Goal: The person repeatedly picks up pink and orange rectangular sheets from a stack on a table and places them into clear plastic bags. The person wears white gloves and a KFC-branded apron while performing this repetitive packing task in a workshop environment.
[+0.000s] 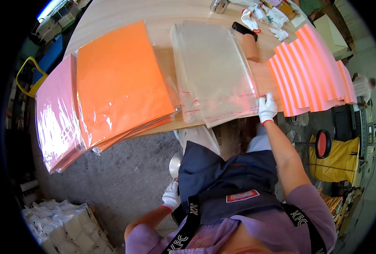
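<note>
My right hand [267, 109], in a white glove with a red cuff, rests at the table's front edge. Its fingers are a little apart, beside the lower right corner of a stack of clear plastic bags [213, 67]. To its right lie pink and orange striped sheets [308, 74], fanned out in steps. My left hand [171, 196], gloved the same way, is low beside my hip. Its fingers look curled, near a round shiny metal disc [176, 165]; what they grip, if anything, is hidden.
Bagged orange sheets [120, 80] and bagged pink sheets [58, 114] cover the table's left side. Farther back are an orange-brown roll [250, 47], a black object [244, 30], spare gloves [277, 19] and a metal cup [219, 6]. White packages [65, 226] are piled on the floor at lower left.
</note>
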Motion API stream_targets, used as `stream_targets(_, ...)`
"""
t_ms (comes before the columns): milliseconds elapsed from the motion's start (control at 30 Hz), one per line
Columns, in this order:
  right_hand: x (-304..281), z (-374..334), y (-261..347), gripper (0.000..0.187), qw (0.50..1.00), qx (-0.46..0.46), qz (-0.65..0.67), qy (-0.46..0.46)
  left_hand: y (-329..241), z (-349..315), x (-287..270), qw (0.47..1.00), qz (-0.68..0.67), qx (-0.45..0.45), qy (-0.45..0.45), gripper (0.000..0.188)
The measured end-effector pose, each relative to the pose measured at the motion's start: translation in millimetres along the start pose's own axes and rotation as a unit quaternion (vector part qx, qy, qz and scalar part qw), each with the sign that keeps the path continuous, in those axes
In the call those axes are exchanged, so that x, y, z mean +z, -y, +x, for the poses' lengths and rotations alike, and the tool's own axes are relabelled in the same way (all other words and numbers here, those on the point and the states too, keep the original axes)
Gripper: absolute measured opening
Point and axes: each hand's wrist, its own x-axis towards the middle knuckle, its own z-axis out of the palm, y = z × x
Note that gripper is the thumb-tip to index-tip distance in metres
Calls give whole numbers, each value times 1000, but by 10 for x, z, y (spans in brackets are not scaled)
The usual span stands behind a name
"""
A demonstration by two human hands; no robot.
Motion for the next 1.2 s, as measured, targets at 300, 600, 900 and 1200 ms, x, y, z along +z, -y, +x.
stream_targets(300,-5,5,30,16,999,23,2,30,234,60,66,990,-135,-42,28,49)
stream_targets(600,6,36,40,19,997,44,-62,32,153,-64,14,997,-71,-18,-1,37)
stream_targets(900,3,47,3,19,992,62,-96,46,196,-24,-33,990,-136,-29,19,42)
stream_targets(1200,-19,38,-5,15,997,45,42,37,173,51,-150,988,-132,-50,56,44)
